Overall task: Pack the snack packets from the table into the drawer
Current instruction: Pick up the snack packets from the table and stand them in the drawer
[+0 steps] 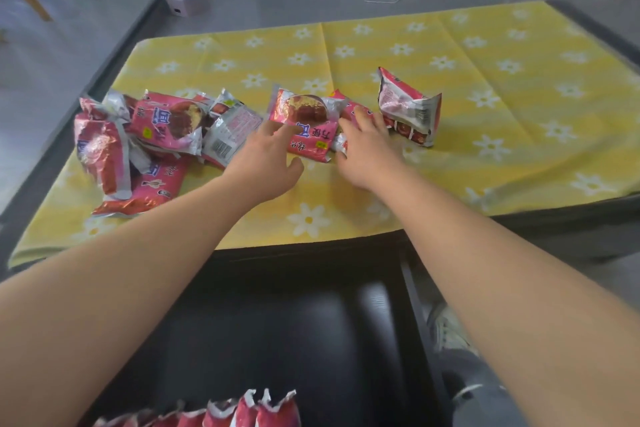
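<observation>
- The left hand's (266,156) fingers (278,126) are straight and spread, with the thumb held apart. The tips touch the near-left corner of the centre packet (308,114) and nothing is clasped.
- The right hand's (365,149) fingers (362,116) are fanned out and laid flat on a half-hidden packet (343,102). As far as the blur lets me judge, they are not closed round it.
- The centre packet lies flat on the yellow flowered cloth (502,135), between the two hands. Its right edge overlaps the half-hidden packet.
- Just right of the right hand, an upright packet (410,107) stands on its edge, close to the fingertips but apart from them.
- To the left of the left hand, a heap of packets (156,128) is piled loosely, several overlapping. Its nearest silver-backed one lies just beside the left wrist.
- The open drawer (311,333) sits near, below the table's edge (588,208). A row of packets (249,409) already stands on end at the drawer's nearest side, and the rest of its dark floor is bare.
- In my judgement the packing is under way but not half done. More packets lie on the cloth than in the drawer, and most of the drawer's room is unused.
- The step in hand looks like gathering the middle packets with both hands, which calls for the fingers to close before any lift.
</observation>
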A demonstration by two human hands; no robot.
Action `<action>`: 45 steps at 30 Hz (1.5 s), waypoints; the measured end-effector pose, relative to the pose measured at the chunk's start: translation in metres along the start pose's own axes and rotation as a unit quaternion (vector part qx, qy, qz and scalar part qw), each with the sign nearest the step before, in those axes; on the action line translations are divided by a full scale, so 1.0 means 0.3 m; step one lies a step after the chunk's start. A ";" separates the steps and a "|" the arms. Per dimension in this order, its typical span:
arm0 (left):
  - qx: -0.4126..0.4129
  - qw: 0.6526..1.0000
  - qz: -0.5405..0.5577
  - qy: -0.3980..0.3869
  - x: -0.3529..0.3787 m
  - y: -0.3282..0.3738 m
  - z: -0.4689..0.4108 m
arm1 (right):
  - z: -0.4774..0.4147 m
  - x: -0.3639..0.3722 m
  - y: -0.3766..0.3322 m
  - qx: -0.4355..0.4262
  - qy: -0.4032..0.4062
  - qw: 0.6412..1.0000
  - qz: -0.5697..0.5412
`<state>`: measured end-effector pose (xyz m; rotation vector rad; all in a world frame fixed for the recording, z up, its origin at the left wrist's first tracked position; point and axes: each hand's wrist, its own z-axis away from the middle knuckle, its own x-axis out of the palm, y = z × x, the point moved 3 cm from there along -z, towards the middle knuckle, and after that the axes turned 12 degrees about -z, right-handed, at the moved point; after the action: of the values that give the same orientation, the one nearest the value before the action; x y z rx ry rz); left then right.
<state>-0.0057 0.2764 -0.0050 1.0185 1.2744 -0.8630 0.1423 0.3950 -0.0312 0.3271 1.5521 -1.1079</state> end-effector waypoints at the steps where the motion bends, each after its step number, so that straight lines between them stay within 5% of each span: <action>1: 0.005 1.000 -0.005 -0.001 -0.003 0.002 -0.026 | -0.007 0.003 0.011 0.005 -0.021 1.000 0.018; 9: 0.049 0.997 -0.060 -0.023 -0.083 0.054 -0.230 | -0.022 0.009 0.038 -0.004 -0.067 0.997 0.030; 14: 0.083 0.975 -0.186 -0.090 -0.088 0.086 -0.276 | -0.007 -0.039 0.005 -0.028 0.041 0.997 0.065; 20: 0.119 0.930 -0.349 0.004 -0.129 0.043 -0.243 | -0.006 -0.051 0.065 0.099 0.089 0.991 -0.026; 23: 0.113 0.951 -0.288 -0.015 -0.153 -0.004 -0.195 | -0.013 -0.041 0.086 0.149 0.060 0.986 -0.052; 27: 0.007 0.993 -0.117 -0.035 -0.155 -0.081 -0.119 | -0.003 -0.053 0.058 0.175 0.074 0.969 -0.160; 35: -0.094 0.995 -0.014 0.026 -0.161 -0.160 0.031 | 0.069 -0.136 -0.033 0.195 0.047 0.938 -0.283; 40: -0.155 0.979 0.125 0.046 -0.143 -0.192 0.178 | 0.159 -0.185 -0.099 0.161 0.032 0.912 -0.376; 45: -0.281 0.917 0.282 0.038 -0.123 -0.236 0.329 | 0.276 -0.186 -0.196 0.133 0.020 0.849 -0.511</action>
<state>-0.0428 0.1585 0.0238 0.8784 1.1055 0.0000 0.1689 0.3195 0.0525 -0.3741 1.6140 -2.1577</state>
